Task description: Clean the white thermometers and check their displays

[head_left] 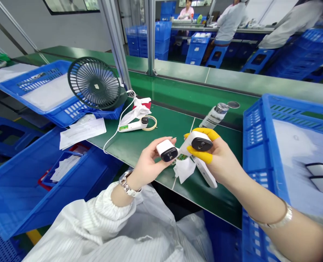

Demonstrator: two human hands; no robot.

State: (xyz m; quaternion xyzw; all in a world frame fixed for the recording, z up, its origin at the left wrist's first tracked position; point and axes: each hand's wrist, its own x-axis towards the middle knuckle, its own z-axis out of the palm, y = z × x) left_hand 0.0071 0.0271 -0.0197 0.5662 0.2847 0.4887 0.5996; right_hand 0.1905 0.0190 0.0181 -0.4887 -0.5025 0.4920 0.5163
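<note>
My left hand (pixel 148 163) is closed around a white handheld device (pixel 166 150) with a black lens face, held above the bench. Close beside it, my right hand (pixel 223 157) grips a second white handheld device (pixel 201 143) with a similar black face. Yellow finger covers are on the right thumb and fingers. Green batteries show below the second device, partly hidden by the hand. White tissue (pixel 185 169) lies under the hands, along with a long white part (pixel 205 172). Another white device (pixel 132 126) with exposed green batteries lies farther left, against a tape roll (pixel 153 123).
A dark fan (pixel 95 83) and a blue basket (pixel 41 92) stand at left, with papers (pixel 82 131) at the bench edge. A metal-capped bottle (pixel 214 114) stands behind my right hand. A blue crate (pixel 280 174) with white devices is at right. People sit across the room.
</note>
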